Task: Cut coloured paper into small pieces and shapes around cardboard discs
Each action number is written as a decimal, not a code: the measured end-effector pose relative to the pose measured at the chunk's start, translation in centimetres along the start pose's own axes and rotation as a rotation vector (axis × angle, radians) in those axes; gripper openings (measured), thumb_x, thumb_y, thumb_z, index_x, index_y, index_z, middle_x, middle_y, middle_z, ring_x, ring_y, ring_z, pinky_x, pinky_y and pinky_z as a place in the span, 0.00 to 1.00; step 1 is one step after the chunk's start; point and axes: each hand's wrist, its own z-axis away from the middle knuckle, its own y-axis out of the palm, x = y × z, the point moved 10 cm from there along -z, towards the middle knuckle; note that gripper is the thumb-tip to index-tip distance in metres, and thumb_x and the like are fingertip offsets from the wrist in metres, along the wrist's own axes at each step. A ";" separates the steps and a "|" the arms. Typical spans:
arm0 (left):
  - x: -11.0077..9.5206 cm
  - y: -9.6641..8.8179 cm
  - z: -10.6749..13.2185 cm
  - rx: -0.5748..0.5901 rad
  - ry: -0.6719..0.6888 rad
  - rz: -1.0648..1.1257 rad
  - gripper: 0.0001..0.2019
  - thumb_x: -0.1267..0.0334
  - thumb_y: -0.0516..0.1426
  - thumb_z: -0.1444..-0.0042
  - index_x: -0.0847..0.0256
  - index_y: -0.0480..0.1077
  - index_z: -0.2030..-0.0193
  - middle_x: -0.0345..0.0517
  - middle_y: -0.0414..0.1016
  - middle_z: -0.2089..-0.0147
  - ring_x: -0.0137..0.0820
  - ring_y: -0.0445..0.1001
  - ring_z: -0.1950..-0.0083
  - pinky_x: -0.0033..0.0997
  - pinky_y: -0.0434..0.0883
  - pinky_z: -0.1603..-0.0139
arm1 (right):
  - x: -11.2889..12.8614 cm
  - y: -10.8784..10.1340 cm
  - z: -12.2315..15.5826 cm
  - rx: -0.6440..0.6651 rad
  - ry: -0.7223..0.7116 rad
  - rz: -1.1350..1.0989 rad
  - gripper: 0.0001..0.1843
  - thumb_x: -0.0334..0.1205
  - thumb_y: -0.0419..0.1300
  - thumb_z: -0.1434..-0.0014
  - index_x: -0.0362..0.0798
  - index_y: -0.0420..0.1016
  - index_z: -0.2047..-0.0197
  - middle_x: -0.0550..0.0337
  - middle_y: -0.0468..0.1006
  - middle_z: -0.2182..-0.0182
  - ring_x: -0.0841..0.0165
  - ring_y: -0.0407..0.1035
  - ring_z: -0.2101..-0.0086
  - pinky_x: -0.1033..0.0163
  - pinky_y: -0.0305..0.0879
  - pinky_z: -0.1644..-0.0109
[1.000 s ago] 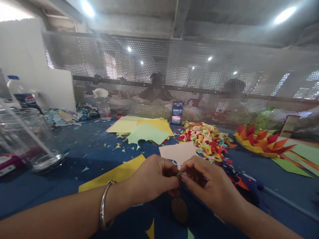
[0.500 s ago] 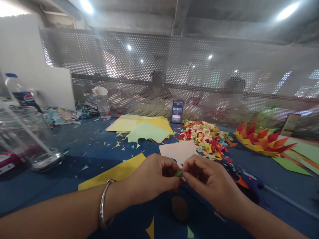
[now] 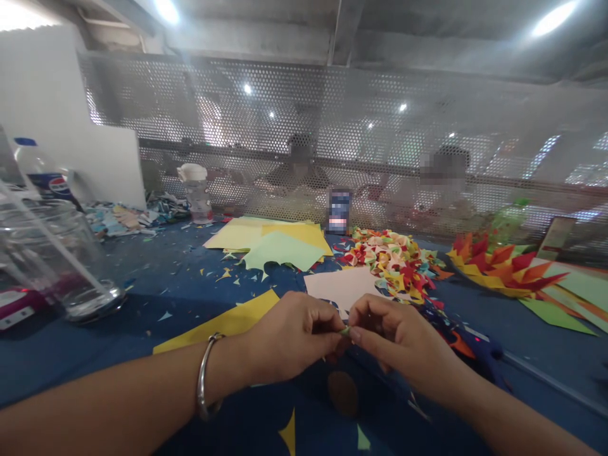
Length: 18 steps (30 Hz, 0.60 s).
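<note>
Between the pinched fingertips of both hands is a small green paper piece (image 3: 345, 331), mostly hidden by the fingers. My left hand (image 3: 297, 335), with a silver bangle on the wrist, is closed on its left side. Meeting it from the right, my right hand (image 3: 394, 332) pinches the other end. A yellow paper sheet (image 3: 223, 323) lies partly behind my left forearm. Beyond the hands is a pale pink sheet (image 3: 339, 288). Below them, yellow and green paper scraps rest on the dark blue cloth (image 3: 247, 418).
A heap of small folded paper pieces (image 3: 389, 256) lies behind my right hand. Paper sheets (image 3: 285, 251) and a phone (image 3: 339, 212) stand farther back. At left are a glass jar (image 3: 66, 266) and bottles. A layered paper flower (image 3: 498, 269) and a glue gun (image 3: 479, 351) are at right.
The green piece shows less between the fingers, and the fingertips have shifted slightly. Both hands keep their pinch. The whole view has moved a little.
</note>
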 end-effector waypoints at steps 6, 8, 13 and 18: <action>0.2 0.1 -0.7 0.001 0.029 -0.058 0.08 0.65 0.53 0.45 0.61 0.74 0.68 0.41 0.74 0.71 0.28 0.71 0.70 0.27 0.66 0.68 | 0.2 -1.1 -0.3 -0.045 -0.015 0.012 0.07 0.40 0.55 0.38 0.47 0.66 0.68 0.68 0.65 0.77 0.77 0.56 0.81 0.71 0.54 0.79; 0.0 -0.5 -1.1 -0.073 0.085 -0.203 0.08 0.64 0.55 0.45 0.60 0.75 0.64 0.43 0.74 0.67 0.30 0.71 0.67 0.30 0.65 0.66 | 0.6 -2.3 -0.3 -0.137 -0.036 0.030 0.08 0.41 0.55 0.39 0.48 0.65 0.68 0.70 0.62 0.80 0.78 0.55 0.83 0.71 0.53 0.80; -0.4 0.4 -1.7 -0.078 0.221 -0.430 0.16 0.57 0.57 0.44 0.60 0.74 0.51 0.53 0.71 0.54 0.42 0.67 0.51 0.40 0.64 0.50 | 0.8 -4.2 -0.1 -0.296 -0.030 0.047 0.09 0.43 0.55 0.40 0.48 0.64 0.70 0.72 0.60 0.83 0.78 0.54 0.85 0.71 0.51 0.82; -0.6 1.1 -1.9 -0.041 0.266 -0.475 0.06 0.65 0.57 0.46 0.60 0.75 0.63 0.49 0.72 0.58 0.39 0.68 0.52 0.37 0.65 0.51 | 0.5 -3.7 -0.3 -0.252 -0.035 0.046 0.09 0.41 0.55 0.40 0.48 0.64 0.70 0.72 0.60 0.84 0.78 0.54 0.85 0.72 0.50 0.82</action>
